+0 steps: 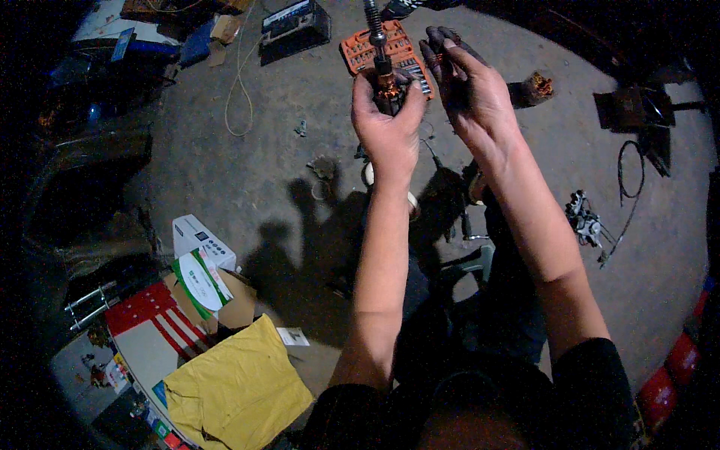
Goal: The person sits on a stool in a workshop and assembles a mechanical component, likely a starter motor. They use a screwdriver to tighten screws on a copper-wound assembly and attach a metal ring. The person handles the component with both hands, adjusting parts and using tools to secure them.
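My left hand [386,112] is raised and closed around a motor armature [385,75], a dark rotor with copper windings and a steel shaft that sticks up out of my fist. Close beside it on the right, my right hand [469,79] is held up with grimy fingers spread and nothing in it. Behind both hands an orange socket tool case [358,51] lies open on the concrete floor [247,172].
On the floor lie a dark box [296,22] at the top, a white cord [240,82], a copper-wound part [538,86], a cable with connectors [589,225], small cardboard boxes [202,247], a yellow cloth [236,386] and a red-striped panel [154,319].
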